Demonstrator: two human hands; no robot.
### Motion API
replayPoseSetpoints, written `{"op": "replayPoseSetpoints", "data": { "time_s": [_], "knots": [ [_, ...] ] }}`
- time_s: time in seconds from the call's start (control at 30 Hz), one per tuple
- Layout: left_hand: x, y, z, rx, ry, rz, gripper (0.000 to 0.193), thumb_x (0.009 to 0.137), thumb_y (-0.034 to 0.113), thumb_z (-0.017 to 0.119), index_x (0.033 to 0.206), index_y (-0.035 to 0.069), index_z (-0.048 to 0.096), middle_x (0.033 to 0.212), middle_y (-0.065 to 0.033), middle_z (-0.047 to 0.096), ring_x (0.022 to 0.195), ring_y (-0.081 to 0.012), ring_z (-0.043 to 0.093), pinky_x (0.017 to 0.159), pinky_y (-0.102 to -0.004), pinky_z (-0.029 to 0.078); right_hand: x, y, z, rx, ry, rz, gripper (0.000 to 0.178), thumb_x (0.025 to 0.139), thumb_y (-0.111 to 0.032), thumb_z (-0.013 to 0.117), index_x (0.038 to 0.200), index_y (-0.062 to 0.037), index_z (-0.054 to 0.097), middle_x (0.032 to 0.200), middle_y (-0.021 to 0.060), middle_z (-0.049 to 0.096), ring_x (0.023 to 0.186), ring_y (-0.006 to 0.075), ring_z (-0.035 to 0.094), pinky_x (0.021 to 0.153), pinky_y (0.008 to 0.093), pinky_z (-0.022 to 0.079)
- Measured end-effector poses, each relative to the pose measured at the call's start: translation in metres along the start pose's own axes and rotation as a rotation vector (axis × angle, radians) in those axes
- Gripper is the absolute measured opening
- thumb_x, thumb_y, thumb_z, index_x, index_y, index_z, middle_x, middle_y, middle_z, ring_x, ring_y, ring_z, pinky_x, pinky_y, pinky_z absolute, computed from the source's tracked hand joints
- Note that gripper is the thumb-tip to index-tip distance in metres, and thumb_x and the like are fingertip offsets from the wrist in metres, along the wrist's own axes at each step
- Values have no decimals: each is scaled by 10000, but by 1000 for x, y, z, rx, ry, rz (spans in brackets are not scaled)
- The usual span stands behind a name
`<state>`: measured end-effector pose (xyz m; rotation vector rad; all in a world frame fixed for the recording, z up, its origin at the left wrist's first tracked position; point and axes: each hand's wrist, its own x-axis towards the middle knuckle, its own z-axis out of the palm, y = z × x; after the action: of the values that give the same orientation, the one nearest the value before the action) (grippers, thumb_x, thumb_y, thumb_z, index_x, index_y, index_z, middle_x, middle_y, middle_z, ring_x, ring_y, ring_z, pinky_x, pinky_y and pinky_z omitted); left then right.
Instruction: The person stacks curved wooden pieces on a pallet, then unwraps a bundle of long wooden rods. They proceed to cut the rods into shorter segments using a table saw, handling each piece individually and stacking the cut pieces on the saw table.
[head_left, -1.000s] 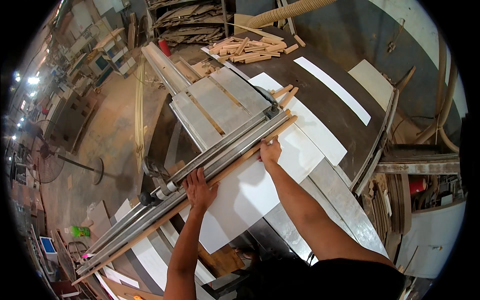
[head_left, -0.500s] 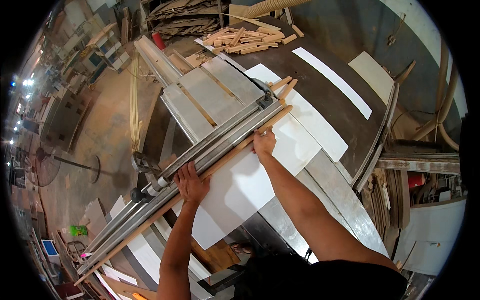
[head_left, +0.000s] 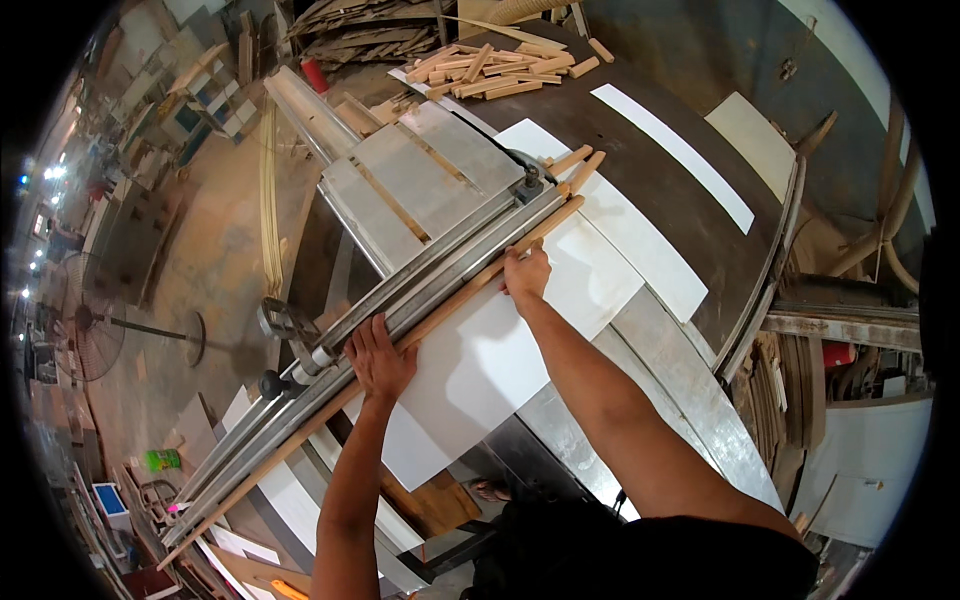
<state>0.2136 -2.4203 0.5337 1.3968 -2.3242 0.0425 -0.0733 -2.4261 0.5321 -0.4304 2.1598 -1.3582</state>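
Note:
A long, narrow wooden strip (head_left: pixel 452 306) lies diagonally along the metal fence (head_left: pixel 428 300) of a sliding table saw, over a large white panel (head_left: pixel 465 385). My left hand (head_left: pixel 380 362) lays its fingers over the fence, with the thumb against the strip, clasping the two together. Farther along, near the strip's far end, my right hand (head_left: pixel 527 272) is closed round the strip, its fingertips partly hidden. Short wooden pieces (head_left: pixel 588 172) lie just beyond that end, close to the fence stop (head_left: pixel 531 184). No saw blade can be made out.
A heap of short wooden blocks (head_left: pixel 490 72) lies at the back of the dark tabletop (head_left: pixel 690 185), with a narrow white strip (head_left: pixel 675 155) on it. Left of the fence is a slotted metal table (head_left: pixel 430 175). A standing fan (head_left: pixel 90 318) is at far left.
My right hand has shifted slightly back along the fence with the strip. My left hand keeps nearly the same place. The whole view has tilted a little.

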Motion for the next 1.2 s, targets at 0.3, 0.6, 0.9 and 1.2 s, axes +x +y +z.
{"op": "replayPoseSetpoints", "data": {
  "time_s": [0.3, 0.6, 0.9, 1.2],
  "knots": [
    [1, -1, 4, 32, -13, -14, 860, 692, 358, 839, 1380, 62, 415, 1254, -157, 492, 1168, -361, 461, 996, -517, 333, 4, 1, 2, 18, 5, -34, 421, 928, -197, 628, 1213, 85, 503, 706, 191, 680, 448, 276, 648, 383, 381, 523],
    [2, -2, 4, 35, -20, -20, 860, 700, 360, 841, 1383, 58, 415, 1264, -158, 491, 1176, -359, 458, 1007, -513, 327, -3, -10, -1, 21, 0, 0, 472, 929, -202, 623, 1291, 71, 490, 730, 201, 683, 453, 273, 650, 376, 375, 518],
    [3, 1, 3, 28, -51, -62, 855, 684, 348, 845, 1368, 48, 430, 1262, -163, 500, 1191, -370, 460, 1026, -524, 322, 4, -3, 4, 3, -8, 26, 567, 931, -217, 620, 1407, 32, 441, 804, 223, 698, 476, 283, 663, 394, 383, 536],
    [2, 11, -3, 28, -64, -116, 810, 704, 286, 840, 1355, 42, 424, 1269, -159, 486, 1205, -369, 451, 1057, -543, 309, 6, 1, 5, 12, -34, 9, 597, 930, -224, 635, 1425, 36, 423, 739, 203, 697, 483, 286, 670, 430, 389, 557]
  ]
}}
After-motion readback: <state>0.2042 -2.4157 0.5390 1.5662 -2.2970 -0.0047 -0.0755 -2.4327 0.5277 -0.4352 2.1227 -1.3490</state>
